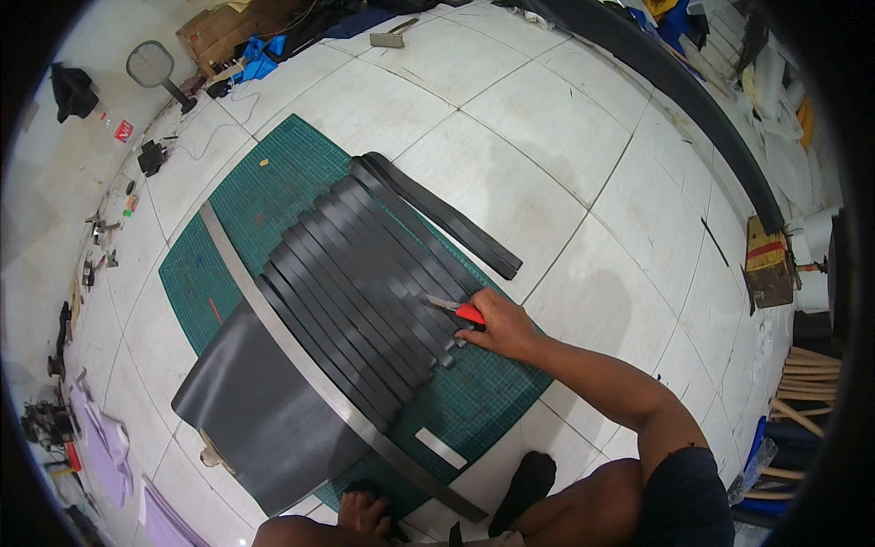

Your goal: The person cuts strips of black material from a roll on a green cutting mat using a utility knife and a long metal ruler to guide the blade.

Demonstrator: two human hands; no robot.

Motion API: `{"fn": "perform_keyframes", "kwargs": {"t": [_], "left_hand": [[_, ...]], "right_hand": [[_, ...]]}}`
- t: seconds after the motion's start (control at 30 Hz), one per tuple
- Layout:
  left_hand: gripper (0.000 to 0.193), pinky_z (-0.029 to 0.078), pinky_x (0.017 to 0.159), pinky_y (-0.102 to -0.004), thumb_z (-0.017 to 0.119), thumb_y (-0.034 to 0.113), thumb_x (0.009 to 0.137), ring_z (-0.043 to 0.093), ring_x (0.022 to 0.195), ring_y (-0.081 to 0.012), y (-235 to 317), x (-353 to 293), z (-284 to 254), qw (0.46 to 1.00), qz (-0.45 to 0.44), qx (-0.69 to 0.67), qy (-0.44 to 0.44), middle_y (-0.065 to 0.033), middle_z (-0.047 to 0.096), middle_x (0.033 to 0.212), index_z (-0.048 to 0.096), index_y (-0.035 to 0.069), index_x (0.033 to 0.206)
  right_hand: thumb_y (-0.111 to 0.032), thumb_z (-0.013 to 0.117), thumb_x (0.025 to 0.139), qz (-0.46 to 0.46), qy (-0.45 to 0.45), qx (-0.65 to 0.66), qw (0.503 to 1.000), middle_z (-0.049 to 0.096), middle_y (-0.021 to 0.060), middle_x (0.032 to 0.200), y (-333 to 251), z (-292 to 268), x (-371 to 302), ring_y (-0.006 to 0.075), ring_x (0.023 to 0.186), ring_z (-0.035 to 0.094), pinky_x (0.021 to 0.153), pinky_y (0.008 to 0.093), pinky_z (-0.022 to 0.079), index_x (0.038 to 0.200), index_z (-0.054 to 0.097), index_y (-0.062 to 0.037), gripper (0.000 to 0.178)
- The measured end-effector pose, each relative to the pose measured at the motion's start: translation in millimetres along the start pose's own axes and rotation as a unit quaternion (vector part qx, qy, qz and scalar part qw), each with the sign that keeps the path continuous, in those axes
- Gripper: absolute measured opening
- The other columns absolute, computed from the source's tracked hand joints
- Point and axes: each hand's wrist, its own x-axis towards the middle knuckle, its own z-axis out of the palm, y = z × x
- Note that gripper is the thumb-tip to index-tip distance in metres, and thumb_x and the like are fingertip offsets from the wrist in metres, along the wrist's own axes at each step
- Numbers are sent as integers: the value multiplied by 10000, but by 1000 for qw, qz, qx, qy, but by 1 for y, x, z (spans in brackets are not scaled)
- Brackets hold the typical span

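Note:
My right hand (499, 326) is closed around a red-handled knife (469, 313), its blade pointing left over a row of cut black strips (351, 264). The strips lie side by side, overlapping, on a green cutting mat (196, 287). A long metal ruler (314, 371) crosses the mat diagonally, along the edge between the strips and a wide black sheet (246, 401). Near the lower edge my left hand (363, 512) rests beside a dark-socked foot, fingers apart, with nothing visible in them. A small white rectangular piece (441, 448) lies right of the ruler.
A long folded black strip (447, 219) extends past the mat onto the white tiled floor (538, 118). A hammer-like tool (388, 40) lies at the far side. An electric swatter (153, 68) stands far left. At right are a long black roll (702, 96) and a wooden block (768, 264).

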Motion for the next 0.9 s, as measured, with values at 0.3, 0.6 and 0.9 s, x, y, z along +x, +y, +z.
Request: {"fn": "perform_keyframes", "kwargs": {"t": [0.3,0.6,0.9], "left_hand": [[397,395,806,-510,682,304,720,504,898,-351,-3,-3,2,997,-26,48,-57,-154,513,980,680,105,1064],[390,403,808,-504,696,257,711,510,900,-347,-21,-7,3,998,31,21,-52,-169,515,993,677,83,1059],[472,408,845,-503,732,368,737,508,978,-339,-35,-15,8,994,23,37,-96,-145,533,1067,661,167,1158]], "right_hand": [[-283,825,809,-27,11,-13,999,550,138,1047,-7,1,-3,351,946,629,744,451,538,1096,521,-61,473],[-312,841,791,-73,30,-36,996,546,122,1022,-15,18,-2,337,906,634,714,453,545,1068,532,-65,482],[-292,837,793,-68,3,-34,997,547,122,1048,-32,15,-2,336,952,644,744,451,558,1088,525,-71,483]]}}
